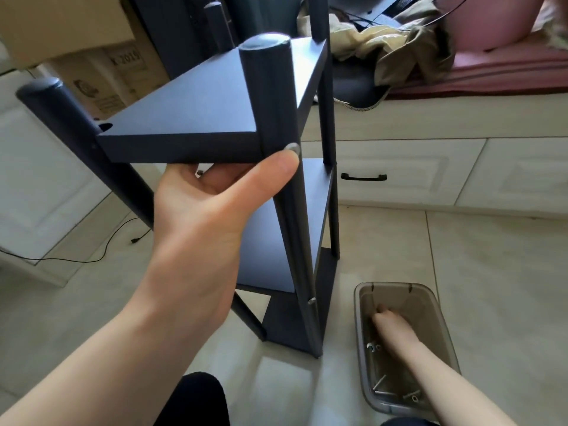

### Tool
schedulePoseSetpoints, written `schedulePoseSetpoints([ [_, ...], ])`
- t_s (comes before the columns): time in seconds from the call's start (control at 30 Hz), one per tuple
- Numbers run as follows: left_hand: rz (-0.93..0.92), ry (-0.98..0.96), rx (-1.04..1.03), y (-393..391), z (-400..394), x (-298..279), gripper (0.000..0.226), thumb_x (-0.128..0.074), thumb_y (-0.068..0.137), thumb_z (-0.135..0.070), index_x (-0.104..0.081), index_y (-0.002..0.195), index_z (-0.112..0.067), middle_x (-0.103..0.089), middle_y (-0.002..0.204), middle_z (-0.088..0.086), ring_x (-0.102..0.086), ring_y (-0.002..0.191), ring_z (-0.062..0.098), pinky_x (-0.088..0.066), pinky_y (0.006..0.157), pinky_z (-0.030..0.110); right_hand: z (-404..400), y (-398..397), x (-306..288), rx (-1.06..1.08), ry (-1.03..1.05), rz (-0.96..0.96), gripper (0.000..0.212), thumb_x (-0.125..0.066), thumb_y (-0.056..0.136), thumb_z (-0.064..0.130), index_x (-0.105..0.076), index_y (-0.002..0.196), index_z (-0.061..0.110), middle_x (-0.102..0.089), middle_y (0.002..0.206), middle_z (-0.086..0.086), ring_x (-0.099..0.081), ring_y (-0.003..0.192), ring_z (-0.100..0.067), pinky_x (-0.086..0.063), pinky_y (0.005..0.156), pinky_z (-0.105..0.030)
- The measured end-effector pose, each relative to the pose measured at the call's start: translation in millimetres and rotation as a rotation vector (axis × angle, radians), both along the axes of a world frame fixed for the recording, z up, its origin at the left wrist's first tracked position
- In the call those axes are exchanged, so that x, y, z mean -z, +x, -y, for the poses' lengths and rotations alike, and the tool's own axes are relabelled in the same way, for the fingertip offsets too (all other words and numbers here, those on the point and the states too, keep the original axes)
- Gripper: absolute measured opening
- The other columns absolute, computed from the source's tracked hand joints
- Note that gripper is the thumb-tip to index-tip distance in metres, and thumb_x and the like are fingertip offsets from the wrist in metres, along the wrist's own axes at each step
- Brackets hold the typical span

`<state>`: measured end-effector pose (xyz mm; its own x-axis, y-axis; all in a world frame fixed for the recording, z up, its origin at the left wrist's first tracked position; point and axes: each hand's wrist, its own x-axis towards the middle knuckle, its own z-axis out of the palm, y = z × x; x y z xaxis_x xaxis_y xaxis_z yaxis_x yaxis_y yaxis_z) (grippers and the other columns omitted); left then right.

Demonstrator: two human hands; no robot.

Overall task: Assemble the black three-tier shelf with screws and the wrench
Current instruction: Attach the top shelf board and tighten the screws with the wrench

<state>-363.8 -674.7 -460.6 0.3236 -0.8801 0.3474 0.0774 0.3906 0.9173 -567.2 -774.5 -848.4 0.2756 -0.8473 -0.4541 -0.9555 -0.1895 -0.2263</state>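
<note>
Head view: black shelf point(196, 109) stands upright on the floor tiles, centre frame. Left hand point(212, 207) grips the top tier's near edge, thumb beside a silver screw head point(292, 147) on the near post. Right hand point(392, 325) is inside the grey bin point(362, 302), lower right, among loose screws point(379, 384); its grip can't be told.

Bare forearms, no sleeves; black trousers point(196, 401) at the knees
</note>
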Motion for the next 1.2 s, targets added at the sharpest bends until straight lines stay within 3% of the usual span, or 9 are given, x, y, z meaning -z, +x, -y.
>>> schedulePoseSetpoints([
  [0.17, -0.006, -0.009, -0.006, -1, 0, 0, 0.023, -0.080, 0.069, -0.020, -0.071, 0.090, -0.017, -0.077, 0.088, -0.006, -0.075, 0.092, 0.016, -0.056, 0.084, 0.024, -4, 3, 3, -0.122, -0.131, -0.215, 0.039, -0.041, 0.095, 0.002, -0.056, 0.130, 0.007, -0.050, 0.132, -0.014, -0.048, 0.125, -0.035, -0.045, 0.098, -0.044],
  [0.3, -0.022, -0.005, 0.013, -1, 1, 1, 0.009, -0.080, 0.068, -0.019, -0.079, 0.077, -0.023, -0.076, 0.087, -0.006, -0.074, 0.093, 0.015, -0.055, 0.085, 0.024, -8, 1, 4, -0.146, -0.095, -0.178, 0.040, -0.037, 0.098, -0.001, -0.052, 0.134, 0.003, -0.046, 0.138, -0.016, -0.049, 0.126, -0.035, -0.047, 0.098, -0.041],
  [0.5, -0.036, -0.003, -0.006, -1, 2, 2, 0.023, -0.080, 0.066, -0.020, -0.072, 0.087, -0.021, -0.077, 0.091, -0.004, -0.074, 0.094, 0.016, -0.055, 0.086, 0.025, -11, -8, -1, -0.040, -0.065, -0.018, 0.030, -0.039, 0.101, 0.008, -0.054, 0.126, 0.004, -0.053, 0.129, -0.014, -0.052, 0.120, -0.030, -0.043, 0.096, -0.034],
  [0.63, -0.033, 0.020, -0.011, 0, 2, 1, 0.037, -0.082, 0.066, -0.023, -0.067, 0.099, -0.016, -0.077, 0.094, -0.003, -0.074, 0.097, 0.018, -0.054, 0.088, 0.026, -19, -19, -18, 0.017, -0.112, 0.164, 0.013, -0.045, 0.095, 0.020, -0.054, 0.101, 0.013, -0.062, 0.109, -0.013, -0.057, 0.091, -0.025, -0.044, 0.082, -0.037],
  [0.77, -0.032, 0.063, -0.037, 1, 3, 1, 0.041, -0.085, 0.064, -0.027, -0.071, 0.100, -0.013, -0.078, 0.098, 0.002, -0.074, 0.100, 0.021, -0.054, 0.092, 0.034, -26, -18, -39, 0.037, -0.074, 0.269, 0.014, -0.045, 0.101, 0.020, -0.057, 0.107, 0.021, -0.056, 0.121, -0.003, -0.057, 0.112, -0.025, -0.046, 0.093, -0.032],
  [0.83, -0.046, 0.079, -0.042, 1, 3, 0, 0.052, -0.087, 0.062, -0.028, -0.070, 0.106, -0.006, -0.078, 0.100, 0.005, -0.073, 0.101, 0.023, -0.053, 0.096, 0.040, -26, -16, -54, 0.048, -0.072, 0.299, 0.009, -0.057, 0.097, 0.015, -0.059, 0.098, 0.024, -0.061, 0.108, -0.001, -0.062, 0.107, -0.020, -0.046, 0.084, -0.021],
  [0.97, -0.062, 0.122, -0.037, -1, 1, -4, 0.061, -0.088, 0.059, -0.032, -0.068, 0.111, -0.007, -0.078, 0.099, 0.004, -0.074, 0.099, 0.021, -0.053, 0.099, 0.042, -31, -19, -90, 0.134, -0.113, 0.359, 0.008, -0.070, 0.090, 0.016, -0.073, 0.095, 0.010, -0.072, 0.097, -0.005, -0.065, 0.095, -0.017, -0.044, 0.079, -0.020],
  [1.1, -0.079, 0.145, -0.030, -4, -2, -7, 0.059, -0.091, 0.067, -0.019, -0.065, 0.116, -0.002, -0.079, 0.094, 0.001, -0.076, 0.092, 0.016, -0.057, 0.085, 0.027, -43, -19, -140, 0.265, -0.163, 0.555, 0.012, -0.072, 0.088, 0.016, -0.068, 0.077, 0.014, -0.072, 0.069, 0.006, -0.067, 0.067, -0.001, -0.042, 0.064, -0.011],
  [1.2, -0.107, 0.151, -0.033, -4, -2, -7, 0.046, -0.087, 0.073, -0.009, -0.066, 0.113, -0.001, -0.079, 0.089, -0.002, -0.076, 0.085, 0.011, -0.054, 0.071, 0.013, -52, -10, -188, 0.371, -0.141, 0.759, 0.014, -0.066, 0.093, 0.015, -0.061, 0.080, 0.011, -0.074, 0.067, 0.003, -0.070, 0.060, -0.006, -0.053, 0.064, -0.020],
])
